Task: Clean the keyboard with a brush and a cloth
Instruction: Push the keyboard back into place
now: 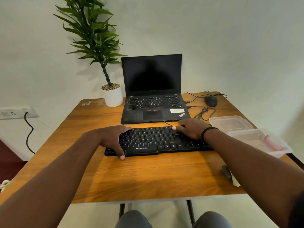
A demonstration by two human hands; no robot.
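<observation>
I sit at a brown wooden table that stands against a pale wall, and all the things are on its top. At the far side, a black laptop with a dark screen stands open, and to its left there is a tall green plant in a white round pot. The black flat keyboard with white letters lies across the middle of the table, just in front of the laptop, with its long side towards me. My left hand lies over the left end of the keyboard: the fingers reach over the far edge and bend down there, and the thumb comes down over the near edge, so the hand grips this end from both sides. My right hand, with a black band on the wrist, covers the right end of the keyboard; its fingers curl over the far edge and the thumb points to the left along the top row of keys, so it holds that end too. To the right of the keyboard stand two clear plastic boxes, the nearer one with a thin pink stick inside. Behind them a black mouse lies near the far right corner, its thin black cable in loops beside the laptop. Near my right forearm lies a small dark object on something pale; I cannot tell what it is.
</observation>
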